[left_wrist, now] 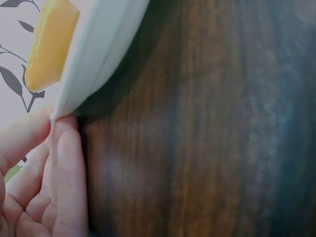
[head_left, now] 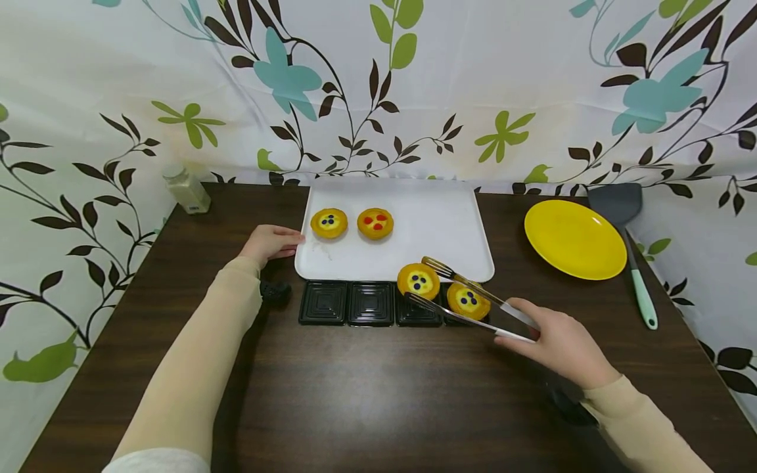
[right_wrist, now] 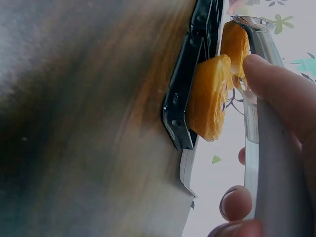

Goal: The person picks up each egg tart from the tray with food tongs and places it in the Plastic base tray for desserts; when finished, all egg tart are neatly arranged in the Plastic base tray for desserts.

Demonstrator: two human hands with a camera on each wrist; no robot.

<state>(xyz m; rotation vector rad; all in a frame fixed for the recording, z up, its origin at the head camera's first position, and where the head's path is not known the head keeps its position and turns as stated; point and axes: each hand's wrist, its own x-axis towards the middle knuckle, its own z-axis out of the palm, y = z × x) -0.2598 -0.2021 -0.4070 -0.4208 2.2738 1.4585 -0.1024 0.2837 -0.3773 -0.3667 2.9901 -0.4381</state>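
Note:
My left hand (head_left: 272, 243) pinches the left rim of a white tray (head_left: 434, 220) between thumb and fingers, as the left wrist view shows. Two tarts lie on that tray: one with blueberries (head_left: 328, 223), one with red fruit (head_left: 375, 224). In my right hand (head_left: 564, 341) is a pair of tongs (head_left: 520, 316), its metal ends on either side of another blueberry tart (head_left: 418, 281). This tart is over the third section of a black sectioned tray (head_left: 322, 303); whether it touches down cannot be told. A further blueberry tart (head_left: 468, 301) sits in the rightmost section.
At the right lies a yellow plate (head_left: 575, 240), beside a spatula (head_left: 643, 299) with a dark blade and pale green handle. A small capped jar (head_left: 188, 190) stands in the back left corner. Patterned cloth (head_left: 414, 92) hangs behind the dark table (head_left: 378, 394).

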